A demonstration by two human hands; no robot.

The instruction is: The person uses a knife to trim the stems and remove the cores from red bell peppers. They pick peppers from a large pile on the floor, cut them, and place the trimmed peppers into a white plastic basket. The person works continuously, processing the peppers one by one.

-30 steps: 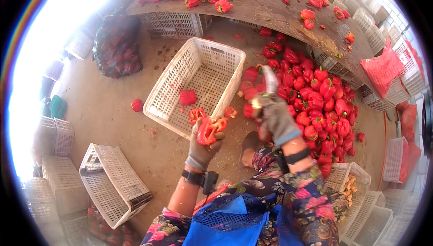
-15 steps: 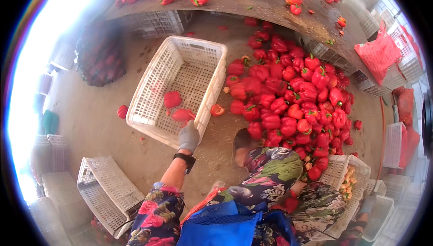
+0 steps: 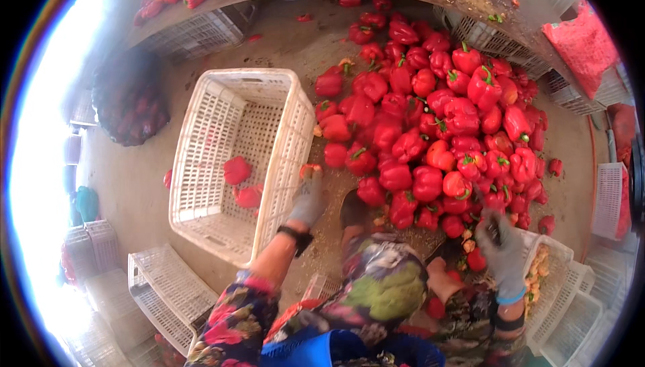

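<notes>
The left hand (image 3: 308, 199), in a grey work glove, pinched a small red pepper piece (image 3: 310, 170) in its fingertips, right at the near rim of the white slatted plastic crate (image 3: 232, 165). Inside the crate, just left of that grip, lay two red pepper pieces (image 3: 240, 180). The right hand (image 3: 502, 254), also grey-gloved, hung over a second white crate w/ pale scraps (image 3: 547, 273), fingers curled; couldn't tell if it held anything. Up and betw. both hands sat the big pile of whole red bell peppers (image 3: 437, 118) on the dirt floor.
</notes>
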